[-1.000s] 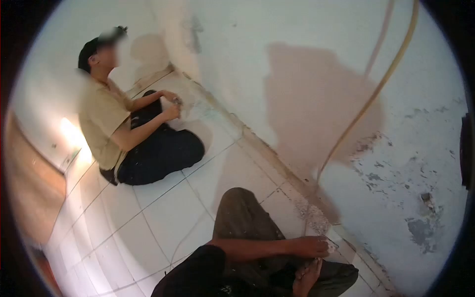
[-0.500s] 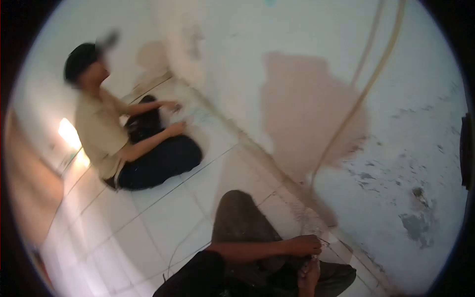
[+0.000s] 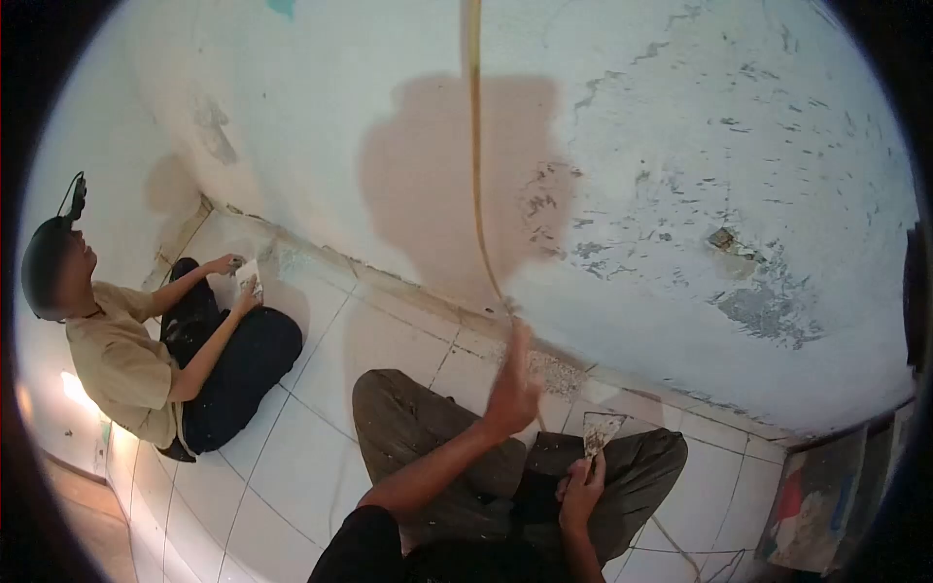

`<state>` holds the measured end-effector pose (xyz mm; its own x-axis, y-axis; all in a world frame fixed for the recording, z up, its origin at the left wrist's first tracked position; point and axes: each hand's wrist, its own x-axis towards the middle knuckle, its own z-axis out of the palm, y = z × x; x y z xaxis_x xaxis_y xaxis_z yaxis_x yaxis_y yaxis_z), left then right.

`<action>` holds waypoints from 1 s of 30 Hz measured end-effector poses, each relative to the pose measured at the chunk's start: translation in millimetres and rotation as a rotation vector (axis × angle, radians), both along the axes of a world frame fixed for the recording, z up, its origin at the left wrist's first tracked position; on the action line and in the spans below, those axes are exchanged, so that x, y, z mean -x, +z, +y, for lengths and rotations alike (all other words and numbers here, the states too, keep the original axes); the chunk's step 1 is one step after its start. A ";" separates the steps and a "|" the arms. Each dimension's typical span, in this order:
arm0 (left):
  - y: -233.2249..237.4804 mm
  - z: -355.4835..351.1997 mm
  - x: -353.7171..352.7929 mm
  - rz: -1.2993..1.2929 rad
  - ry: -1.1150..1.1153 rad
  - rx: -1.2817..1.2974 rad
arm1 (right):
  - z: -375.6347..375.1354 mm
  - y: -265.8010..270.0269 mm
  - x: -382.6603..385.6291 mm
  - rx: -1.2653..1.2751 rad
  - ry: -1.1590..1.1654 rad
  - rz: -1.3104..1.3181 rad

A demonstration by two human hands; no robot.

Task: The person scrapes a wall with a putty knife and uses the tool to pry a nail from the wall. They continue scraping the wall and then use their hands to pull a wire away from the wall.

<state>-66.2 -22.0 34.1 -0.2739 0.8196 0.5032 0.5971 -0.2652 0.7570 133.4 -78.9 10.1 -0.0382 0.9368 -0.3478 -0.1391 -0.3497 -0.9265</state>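
My left hand (image 3: 515,391) is held out over the floor near the foot of the wall, fingers stretched and a little blurred, with nothing visible in it. It overlaps the lower end of a yellowish hose (image 3: 476,175) that hangs down the wall. In my right hand (image 3: 581,486), low over my crossed legs, is a putty knife (image 3: 603,428), its dirty blade pointing up toward the wall. White crumbs of debris (image 3: 559,377) lie on the tiles beyond my left hand.
A person (image 3: 126,340) in a cap sits cross-legged at the left, holding a putty knife (image 3: 249,274). The wall (image 3: 661,321) has flaked, scraped patches and a small hole (image 3: 724,238). A panel with coloured patches (image 3: 807,505) leans at the lower right.
The view has swung right. My hands, close together before, have come apart: the left has reached toward the wall, and the putty knife now shows clearly in the right.
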 end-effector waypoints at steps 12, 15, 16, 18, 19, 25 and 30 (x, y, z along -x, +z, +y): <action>33.4 -22.7 -25.2 -0.397 -0.202 0.270 | -6.6 -5.8 6.8 -0.226 0.067 -0.112; 17.2 -21.3 -20.8 -0.504 -0.082 0.122 | -4.9 -3.5 6.0 -0.252 0.035 -0.156; 12.7 -22.7 -20.4 -0.506 -0.078 0.123 | -3.4 -0.7 6.3 -0.215 0.064 -0.178; 5.6 -28.2 -16.5 -0.680 -0.024 0.133 | -2.7 -1.1 10.5 -0.179 0.111 -0.191; 0.0 -33.2 -16.9 -0.680 -0.008 0.134 | -4.9 -4.6 11.1 -0.180 0.127 -0.194; -25.5 -50.3 -64.7 -0.729 -0.014 0.227 | 3.9 -3.6 5.8 -0.143 0.179 -0.220; 63.4 -35.0 -7.0 -0.564 -0.116 -0.247 | 73.6 102.4 -46.4 -0.556 -0.425 -0.225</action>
<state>-59.2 -57.0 97.5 -0.4690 0.7380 0.4851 0.0800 -0.5115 0.8555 179.8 -5.3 112.5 0.3836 0.8953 0.2264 0.0562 0.2220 -0.9734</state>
